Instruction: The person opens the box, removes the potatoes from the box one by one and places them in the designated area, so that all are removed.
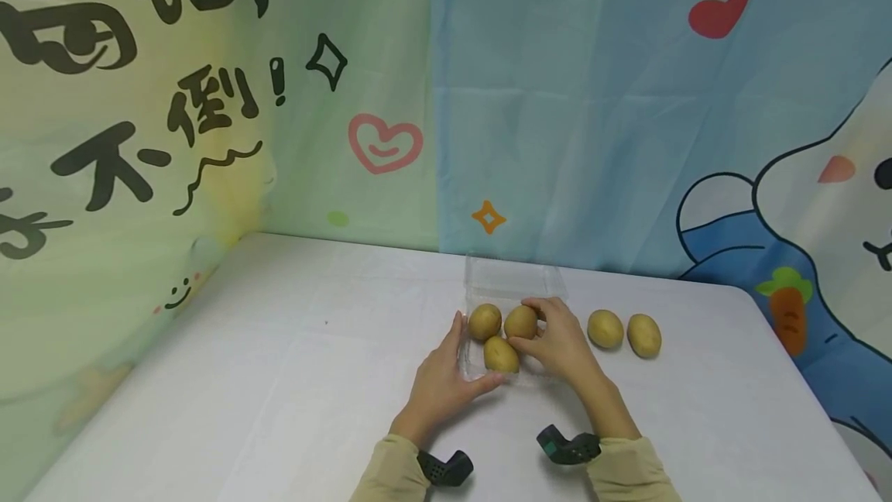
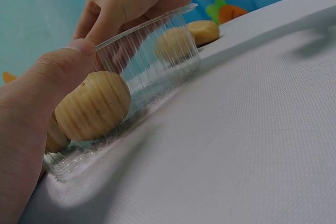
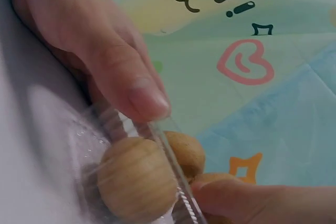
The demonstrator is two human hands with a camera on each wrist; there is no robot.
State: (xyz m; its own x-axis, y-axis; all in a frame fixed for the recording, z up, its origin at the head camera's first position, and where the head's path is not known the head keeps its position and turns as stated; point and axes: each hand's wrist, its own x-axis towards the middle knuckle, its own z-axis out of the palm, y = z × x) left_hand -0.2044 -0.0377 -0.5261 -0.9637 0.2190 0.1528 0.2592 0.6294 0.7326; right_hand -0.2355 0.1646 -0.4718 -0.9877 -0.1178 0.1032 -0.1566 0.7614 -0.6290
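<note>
A clear plastic box with its lid folded back stands on the table. My left hand grips its near left corner, with the thumb over the front rim and the fingers along the left side. Inside the box lie one potato at the back left and another potato near the front. Over the back right part of the box, my right hand pinches a third potato between thumb and fingers. Whether that potato touches the box floor is hidden.
Right of the box, a potato and another potato lie side by side on the white table. A printed cloth backdrop hangs along the back and left edges. Each wrist wears a small black camera.
</note>
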